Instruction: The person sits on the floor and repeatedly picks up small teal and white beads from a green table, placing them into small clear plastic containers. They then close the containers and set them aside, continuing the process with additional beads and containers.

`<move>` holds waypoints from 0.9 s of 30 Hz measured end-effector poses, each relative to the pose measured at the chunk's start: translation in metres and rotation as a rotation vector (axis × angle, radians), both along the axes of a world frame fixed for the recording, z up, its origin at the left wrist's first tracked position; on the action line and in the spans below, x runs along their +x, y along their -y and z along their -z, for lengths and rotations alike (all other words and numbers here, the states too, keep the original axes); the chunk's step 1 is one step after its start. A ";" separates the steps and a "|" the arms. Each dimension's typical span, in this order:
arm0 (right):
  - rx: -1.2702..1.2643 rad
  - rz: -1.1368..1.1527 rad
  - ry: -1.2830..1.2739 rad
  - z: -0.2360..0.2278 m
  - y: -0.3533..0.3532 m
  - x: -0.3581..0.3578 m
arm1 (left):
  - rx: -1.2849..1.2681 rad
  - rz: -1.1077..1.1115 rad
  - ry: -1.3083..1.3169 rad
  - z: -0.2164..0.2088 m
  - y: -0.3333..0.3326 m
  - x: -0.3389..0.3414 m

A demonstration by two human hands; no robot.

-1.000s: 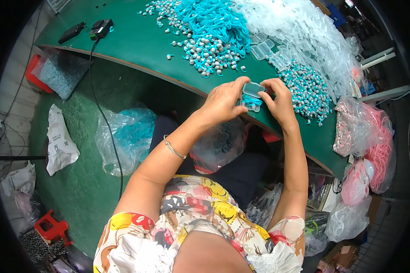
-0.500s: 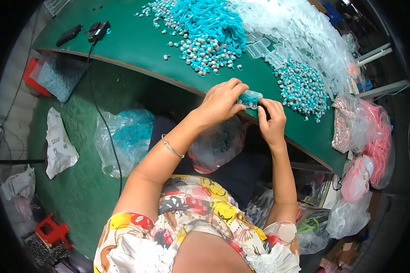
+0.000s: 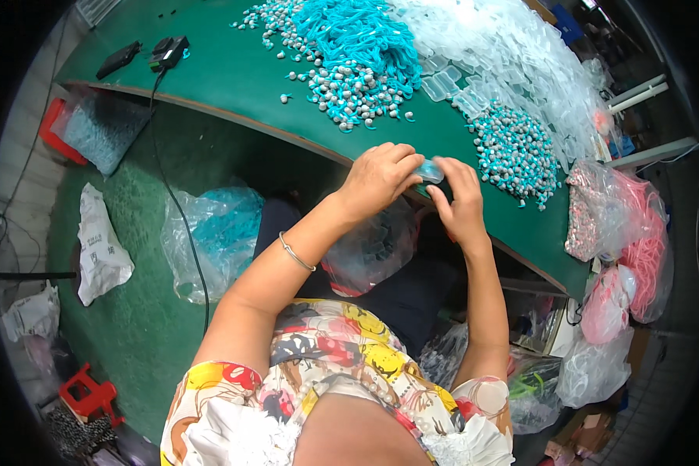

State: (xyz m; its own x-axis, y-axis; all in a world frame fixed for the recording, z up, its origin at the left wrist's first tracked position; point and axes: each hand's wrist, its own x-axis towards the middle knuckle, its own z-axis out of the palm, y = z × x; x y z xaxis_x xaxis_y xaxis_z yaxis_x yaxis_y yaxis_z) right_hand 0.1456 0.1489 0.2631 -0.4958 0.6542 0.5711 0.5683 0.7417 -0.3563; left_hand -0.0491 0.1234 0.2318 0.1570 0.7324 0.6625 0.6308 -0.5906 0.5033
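A small clear plastic box (image 3: 429,172) with turquoise contents is held over the table's near edge. My left hand (image 3: 374,180) grips its left end, fingers on top and thumb below. At the other end, the curled fingers of my right hand (image 3: 461,199) press against it, with the thumb apart underneath. My fingers cover much of the box, and its lid looks folded down. Beyond my hands lie a heap of turquoise cords (image 3: 357,35) and, nearer, grey-and-turquoise small bead-like pieces (image 3: 349,92). A second heap of such pieces (image 3: 516,151) lies to the right.
Clear empty boxes (image 3: 505,58) are piled at the far right of the green table (image 3: 233,58). A black device with a cable (image 3: 167,53) sits at the left. Bags of pink cords (image 3: 641,248) hang by the right edge. A turquoise-filled bag (image 3: 221,229) stands on the floor.
The box was open with its turquoise contents showing; now it is tilted and looks folded shut between my hands. My right fingers have moved up and left onto it.
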 end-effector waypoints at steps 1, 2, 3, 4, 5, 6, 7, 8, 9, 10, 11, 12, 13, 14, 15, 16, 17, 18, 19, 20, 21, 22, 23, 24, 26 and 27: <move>-0.019 -0.038 0.023 0.004 -0.007 0.003 | -0.005 0.015 0.006 0.000 -0.001 0.001; -0.038 -0.076 0.047 0.007 -0.012 0.006 | -0.010 0.030 0.011 0.002 -0.002 0.001; -0.030 -0.099 0.049 0.008 -0.014 0.006 | -0.015 0.035 0.015 0.003 -0.003 -0.001; -0.044 -0.117 0.041 0.008 -0.016 0.006 | -0.005 0.055 0.033 0.003 -0.004 -0.002; -0.057 -0.134 0.034 0.008 -0.017 0.006 | 0.005 0.076 0.051 0.002 -0.004 -0.003; -0.074 -0.151 0.027 0.009 -0.016 0.006 | 0.012 0.098 0.070 0.003 -0.004 -0.003; -0.085 -0.164 0.018 0.008 -0.015 0.004 | 0.003 0.114 0.097 0.003 -0.003 -0.004; -0.096 -0.177 0.008 0.007 -0.013 0.001 | -0.006 0.129 0.125 0.004 -0.003 -0.005; -0.106 -0.190 0.000 0.005 -0.012 -0.001 | -0.014 0.146 0.153 0.005 -0.002 -0.006; -0.117 -0.203 -0.007 0.003 -0.012 -0.003 | -0.031 0.151 0.176 0.005 -0.002 -0.008; -0.127 -0.216 -0.015 0.001 -0.013 -0.005 | -0.047 0.156 0.198 0.004 -0.001 -0.010; -0.138 -0.232 -0.024 0.000 -0.014 -0.008 | -0.065 0.159 0.219 0.004 -0.001 -0.013; -0.141 -0.241 -0.013 -0.001 -0.016 -0.009 | -0.071 0.160 0.228 0.004 -0.002 -0.014; -0.143 -0.250 -0.002 -0.002 -0.017 -0.009 | -0.077 0.161 0.237 0.004 -0.003 -0.016; -0.147 -0.260 0.009 -0.003 -0.019 -0.010 | -0.085 0.161 0.247 0.004 -0.003 -0.017; -0.152 -0.270 0.008 -0.004 -0.020 -0.012 | -0.103 0.164 0.260 0.004 -0.003 -0.019; -0.157 -0.279 0.008 -0.007 -0.021 -0.015 | -0.121 0.168 0.274 0.002 -0.002 -0.021; -0.165 -0.289 0.007 -0.009 -0.021 -0.017 | -0.141 0.172 0.288 0.001 -0.001 -0.023; -0.206 -0.293 0.017 -0.012 -0.022 -0.018 | -0.146 0.183 0.289 0.001 -0.001 -0.024; -0.246 -0.296 0.027 -0.017 -0.022 -0.018 | -0.151 0.196 0.290 0.000 -0.003 -0.025; -0.289 -0.300 0.039 -0.020 -0.021 -0.019 | -0.158 0.207 0.293 -0.001 -0.002 -0.025; -0.288 -0.315 0.035 -0.024 -0.020 -0.019 | -0.174 0.219 0.283 -0.004 -0.001 -0.025; -0.287 -0.328 0.030 -0.028 -0.019 -0.019 | -0.189 0.233 0.273 -0.008 0.001 -0.026; -0.284 -0.339 0.027 -0.032 -0.020 -0.018 | -0.203 0.249 0.265 -0.012 0.002 -0.026; -0.235 -0.353 0.041 -0.037 -0.018 -0.019 | -0.198 0.284 0.244 -0.017 0.002 -0.028; -0.218 -0.351 0.041 -0.041 -0.014 -0.020 | -0.195 0.300 0.232 -0.018 0.002 -0.028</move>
